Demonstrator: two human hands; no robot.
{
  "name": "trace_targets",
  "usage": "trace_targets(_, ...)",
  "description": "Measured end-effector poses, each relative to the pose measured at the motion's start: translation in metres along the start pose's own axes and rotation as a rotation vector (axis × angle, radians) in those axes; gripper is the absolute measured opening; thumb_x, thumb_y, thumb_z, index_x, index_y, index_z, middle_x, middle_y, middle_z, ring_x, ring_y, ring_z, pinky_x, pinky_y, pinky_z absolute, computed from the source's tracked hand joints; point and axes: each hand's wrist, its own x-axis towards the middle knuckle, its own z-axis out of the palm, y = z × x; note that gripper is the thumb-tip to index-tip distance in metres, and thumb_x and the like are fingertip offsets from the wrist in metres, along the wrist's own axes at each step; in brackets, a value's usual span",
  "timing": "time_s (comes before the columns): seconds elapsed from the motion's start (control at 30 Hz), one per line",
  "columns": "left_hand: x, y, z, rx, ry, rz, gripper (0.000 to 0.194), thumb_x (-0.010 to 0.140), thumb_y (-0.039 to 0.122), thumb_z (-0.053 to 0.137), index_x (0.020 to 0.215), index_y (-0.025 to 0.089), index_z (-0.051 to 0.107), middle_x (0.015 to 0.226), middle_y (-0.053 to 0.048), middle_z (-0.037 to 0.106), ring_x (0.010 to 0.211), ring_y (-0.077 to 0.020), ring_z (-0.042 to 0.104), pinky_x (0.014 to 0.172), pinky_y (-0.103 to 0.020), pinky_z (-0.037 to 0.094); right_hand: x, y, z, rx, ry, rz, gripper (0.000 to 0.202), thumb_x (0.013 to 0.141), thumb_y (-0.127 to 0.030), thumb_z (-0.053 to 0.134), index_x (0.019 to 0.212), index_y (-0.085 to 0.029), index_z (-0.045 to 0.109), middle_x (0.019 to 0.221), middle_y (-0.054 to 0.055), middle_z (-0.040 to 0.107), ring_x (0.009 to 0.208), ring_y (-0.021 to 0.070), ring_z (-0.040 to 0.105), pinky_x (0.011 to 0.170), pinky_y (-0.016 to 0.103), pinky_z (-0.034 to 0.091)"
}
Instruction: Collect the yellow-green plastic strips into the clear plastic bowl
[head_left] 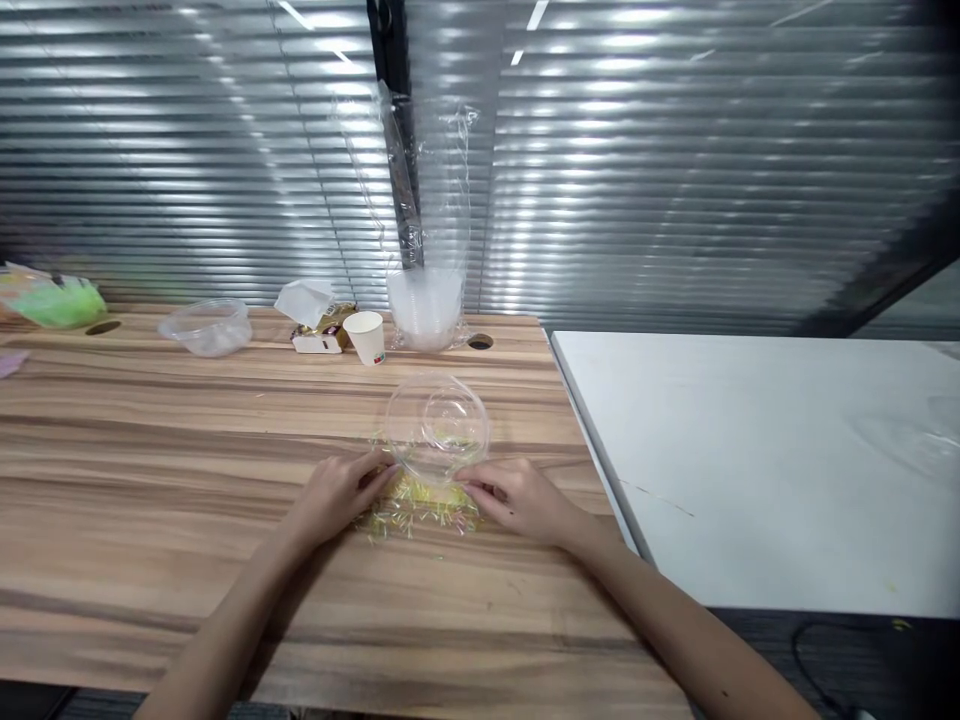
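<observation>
A clear round plastic bowl [439,425] is tilted on the wooden table, with its near rim over a pile of yellow iridescent tinsel [420,505]. My left hand [345,490] is at the left of the near rim, its thumb and fingers pinched together by the rim and the tinsel. On the opposite side my right hand [514,495] pinches the rim at the right. Tinsel spreads between and below both hands, and some shows through the clear plastic.
Along the back of the wooden table [187,430] stand another clear bowl [210,328], a tissue pack [322,330], a paper cup [366,338] and bagged stacked bowls [426,305]. A green bag [64,302] lies far left. A white table [750,450] adjoins on the right.
</observation>
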Motion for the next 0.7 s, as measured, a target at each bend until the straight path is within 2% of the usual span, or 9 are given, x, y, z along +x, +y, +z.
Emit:
trace_targets(0.5,0.0001,0.0014,-0.0018,0.015,-0.015,-0.012,0.034,0.094,0.041,0.038,0.091,0.020,0.065,0.085,-0.004,0.071,0.073,-0.0201,0.067,0.061,-0.025,0.042,0.0000,-0.0008,-0.0007,-0.023,-0.005,0.000,0.021,0.094,-0.018,0.051,0.103,-0.019,0.069,0.093,0.004,0.074,0.079,0.0171,0.069,0.071,0.026,0.051)
trace_targets(0.7,-0.0011,0.0000,-0.0003,-0.012,-0.001,-0.027,0.032,0.093,0.040,0.039,0.090,0.021,0.064,0.080,-0.003,0.070,0.067,-0.0174,0.065,0.059,-0.023,0.040,0.0002,-0.0003,0.0001,-0.001,0.048,-0.026,0.020,0.093,-0.016,0.051,0.100,-0.018,0.069,0.091,0.004,0.074,0.077,0.0176,0.068,0.069,0.026,0.051)
